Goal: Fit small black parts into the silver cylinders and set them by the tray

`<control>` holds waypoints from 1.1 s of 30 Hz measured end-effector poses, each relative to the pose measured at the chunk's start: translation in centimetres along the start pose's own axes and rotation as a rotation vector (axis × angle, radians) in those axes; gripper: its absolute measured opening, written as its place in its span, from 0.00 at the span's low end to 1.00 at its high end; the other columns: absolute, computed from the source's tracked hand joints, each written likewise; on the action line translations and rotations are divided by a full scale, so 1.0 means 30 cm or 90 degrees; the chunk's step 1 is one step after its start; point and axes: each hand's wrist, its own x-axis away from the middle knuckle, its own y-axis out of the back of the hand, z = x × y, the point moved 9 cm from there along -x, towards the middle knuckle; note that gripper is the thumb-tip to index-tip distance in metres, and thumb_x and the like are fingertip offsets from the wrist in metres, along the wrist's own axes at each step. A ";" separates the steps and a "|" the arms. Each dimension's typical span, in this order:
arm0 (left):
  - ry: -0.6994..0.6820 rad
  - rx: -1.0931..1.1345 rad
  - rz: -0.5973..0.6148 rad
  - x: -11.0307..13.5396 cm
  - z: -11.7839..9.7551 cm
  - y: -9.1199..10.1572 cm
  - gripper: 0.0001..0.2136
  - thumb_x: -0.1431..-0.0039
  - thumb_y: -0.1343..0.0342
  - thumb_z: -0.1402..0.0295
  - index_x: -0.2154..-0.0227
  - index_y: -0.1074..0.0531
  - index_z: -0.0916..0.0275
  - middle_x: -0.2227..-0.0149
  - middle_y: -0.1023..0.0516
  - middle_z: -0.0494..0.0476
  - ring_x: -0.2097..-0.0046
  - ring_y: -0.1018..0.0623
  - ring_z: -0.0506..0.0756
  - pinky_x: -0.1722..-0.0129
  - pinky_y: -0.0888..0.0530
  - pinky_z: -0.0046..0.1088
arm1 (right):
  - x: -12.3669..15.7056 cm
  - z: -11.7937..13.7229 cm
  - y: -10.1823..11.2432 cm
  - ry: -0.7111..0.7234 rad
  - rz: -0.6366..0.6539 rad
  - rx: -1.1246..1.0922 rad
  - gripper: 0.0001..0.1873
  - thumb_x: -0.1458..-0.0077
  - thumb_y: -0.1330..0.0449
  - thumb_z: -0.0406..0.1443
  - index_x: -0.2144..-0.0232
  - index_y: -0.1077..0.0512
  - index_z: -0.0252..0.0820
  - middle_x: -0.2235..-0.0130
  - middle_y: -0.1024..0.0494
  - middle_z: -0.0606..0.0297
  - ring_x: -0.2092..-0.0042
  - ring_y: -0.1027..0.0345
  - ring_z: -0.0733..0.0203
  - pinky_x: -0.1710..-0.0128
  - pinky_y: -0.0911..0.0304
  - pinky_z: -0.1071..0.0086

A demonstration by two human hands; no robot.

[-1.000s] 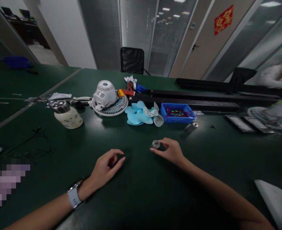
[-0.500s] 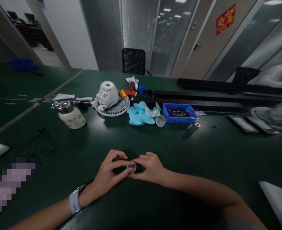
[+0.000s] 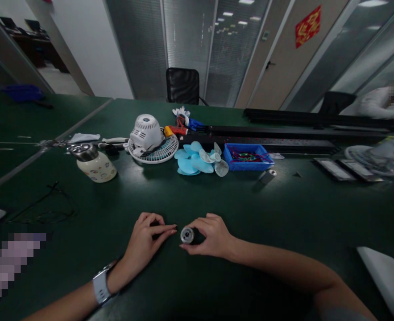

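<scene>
Pinching a small round metal part [image 3: 186, 235] low over the tabletop [image 3: 250, 209]

Through the head camera I see my right hand [image 3: 213, 236] with its fingers [image 3: 200, 223] wrapped round the part. The thumb sits below and the forefinger above, and the part's bright round face points toward me. It is held just above the green surface, near the front edge and between my two hands.

My left hand [image 3: 146, 240] rests just beside it, close to the part but not touching it. Its fingers are curled in, with thumb and forefinger meeting at the tips and pointing at the part. I cannot tell whether anything is inside them. A pale watch [image 3: 101, 285] is on that wrist.

Well beyond the hands, a cream bottle [image 3: 95, 166] with a metal lid stands to the left. Next to it a white motor housing [image 3: 146, 130] lies on a white fan grille [image 3: 165, 151]. To the right of the grille are blue fan blades [image 3: 190, 162], with a clear blade [image 3: 217, 162] against them. After these comes a blue tray [image 3: 246, 165], with a small cylinder [image 3: 267, 176] lying in front of it. Another person's sleeve [image 3: 377, 107] shows at the far right.
</scene>
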 end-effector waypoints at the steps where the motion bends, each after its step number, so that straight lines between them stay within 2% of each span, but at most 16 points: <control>1: 0.001 -0.009 0.011 0.001 0.002 -0.008 0.08 0.42 0.39 0.61 0.61 0.19 0.43 0.66 0.25 0.54 0.61 0.31 0.59 0.62 0.32 0.36 | 0.004 -0.001 0.007 -0.001 -0.002 0.000 0.20 0.55 0.35 0.51 0.67 0.25 0.42 0.69 0.19 0.67 0.70 0.27 0.64 0.68 0.45 0.69; 4: 0.021 -0.002 0.010 0.004 0.005 -0.008 0.10 0.42 0.39 0.60 0.57 0.20 0.45 0.66 0.25 0.54 0.60 0.31 0.59 0.62 0.31 0.36 | 0.020 -0.033 0.038 -0.023 0.001 0.026 0.20 0.56 0.35 0.52 0.69 0.26 0.42 0.73 0.22 0.70 0.74 0.31 0.66 0.69 0.46 0.70; 6: 0.038 0.022 0.005 0.004 0.005 0.000 0.12 0.40 0.41 0.60 0.54 0.22 0.47 0.64 0.25 0.55 0.59 0.30 0.59 0.60 0.31 0.37 | 0.034 -0.102 0.074 -0.075 0.006 0.062 0.20 0.54 0.36 0.53 0.69 0.27 0.43 0.77 0.26 0.72 0.77 0.35 0.68 0.71 0.46 0.71; 8: 0.056 0.049 -0.002 0.002 0.007 0.009 0.12 0.37 0.45 0.61 0.52 0.24 0.50 0.62 0.25 0.55 0.57 0.30 0.59 0.58 0.30 0.37 | 0.051 -0.217 0.133 -0.165 -0.013 0.094 0.21 0.50 0.39 0.54 0.68 0.28 0.43 0.79 0.31 0.73 0.78 0.39 0.68 0.73 0.47 0.72; 10: 0.073 0.074 -0.008 0.000 0.011 0.016 0.13 0.35 0.48 0.62 0.51 0.24 0.53 0.60 0.24 0.56 0.56 0.29 0.59 0.57 0.30 0.37 | 0.071 -0.361 0.216 -0.272 -0.072 0.114 0.22 0.47 0.42 0.55 0.66 0.29 0.42 0.80 0.34 0.73 0.79 0.40 0.67 0.76 0.48 0.72; 14: 0.091 0.106 -0.010 -0.004 0.016 0.022 0.13 0.34 0.51 0.63 0.52 0.25 0.55 0.58 0.23 0.56 0.55 0.27 0.59 0.55 0.30 0.38 | 0.107 -0.623 0.381 -0.450 -0.193 0.180 0.26 0.47 0.45 0.57 0.60 0.30 0.42 0.79 0.32 0.72 0.77 0.36 0.64 0.76 0.48 0.72; 17: 0.097 0.117 -0.013 -0.004 0.015 0.026 0.13 0.33 0.52 0.63 0.54 0.25 0.56 0.58 0.22 0.56 0.55 0.27 0.59 0.54 0.30 0.39 | 0.115 -0.741 0.458 -0.513 -0.236 0.220 0.27 0.46 0.46 0.56 0.58 0.30 0.41 0.77 0.29 0.69 0.74 0.34 0.61 0.74 0.47 0.70; 20: 0.102 0.119 -0.021 -0.005 0.013 0.031 0.12 0.33 0.52 0.62 0.55 0.25 0.56 0.57 0.22 0.56 0.55 0.26 0.59 0.54 0.30 0.39 | 0.121 -0.797 0.491 -0.542 -0.253 0.234 0.27 0.45 0.47 0.55 0.56 0.30 0.41 0.75 0.27 0.66 0.73 0.33 0.59 0.74 0.48 0.70; 22: 0.107 0.120 -0.027 -0.006 0.014 0.033 0.12 0.33 0.53 0.62 0.54 0.26 0.56 0.57 0.22 0.56 0.55 0.26 0.59 0.55 0.29 0.38 | 0.128 -0.803 0.494 -0.551 -0.253 0.237 0.28 0.45 0.47 0.55 0.53 0.31 0.41 0.74 0.27 0.65 0.72 0.33 0.58 0.73 0.47 0.70; 24: 0.118 0.124 -0.036 -0.005 0.021 0.035 0.13 0.33 0.53 0.62 0.54 0.26 0.56 0.58 0.22 0.55 0.56 0.26 0.59 0.56 0.29 0.37 | 0.137 -0.776 0.498 -0.548 -0.273 0.246 0.34 0.46 0.47 0.55 0.46 0.36 0.38 0.73 0.27 0.65 0.71 0.33 0.58 0.73 0.47 0.69; 26: 0.138 0.132 -0.045 -0.002 0.033 0.035 0.13 0.33 0.53 0.62 0.54 0.27 0.56 0.59 0.23 0.56 0.57 0.25 0.58 0.58 0.28 0.36 | 0.143 -0.698 0.509 -0.507 -0.328 0.270 0.42 0.47 0.44 0.56 0.40 0.43 0.33 0.72 0.28 0.66 0.72 0.34 0.59 0.73 0.46 0.69; 28: 0.160 0.141 -0.049 0.002 0.045 0.034 0.13 0.34 0.53 0.61 0.54 0.27 0.57 0.59 0.23 0.56 0.59 0.25 0.58 0.60 0.28 0.35 | 0.128 -0.574 0.499 -0.414 -0.362 0.292 0.44 0.47 0.43 0.56 0.39 0.44 0.31 0.72 0.30 0.67 0.73 0.37 0.61 0.72 0.45 0.69; 29: 0.169 0.144 -0.047 0.004 0.048 0.033 0.13 0.34 0.53 0.60 0.54 0.28 0.57 0.60 0.24 0.56 0.60 0.25 0.58 0.61 0.28 0.34 | 0.107 -0.503 0.472 -0.349 -0.342 0.289 0.40 0.46 0.43 0.54 0.41 0.40 0.33 0.73 0.31 0.68 0.74 0.39 0.63 0.72 0.45 0.69; 30: 0.175 0.144 -0.046 0.005 0.050 0.033 0.14 0.34 0.54 0.60 0.54 0.28 0.57 0.61 0.24 0.56 0.61 0.24 0.58 0.62 0.28 0.34 | 0.076 -0.431 0.425 -0.277 -0.287 0.271 0.35 0.43 0.44 0.53 0.43 0.36 0.36 0.74 0.32 0.68 0.75 0.40 0.64 0.72 0.45 0.70; 33: 0.184 0.147 -0.050 0.004 0.049 0.037 0.14 0.34 0.55 0.60 0.55 0.28 0.58 0.63 0.24 0.55 0.63 0.24 0.58 0.63 0.28 0.34 | -0.013 -0.218 0.207 -0.068 -0.034 0.157 0.24 0.40 0.46 0.51 0.47 0.29 0.46 0.72 0.29 0.68 0.73 0.39 0.66 0.69 0.45 0.71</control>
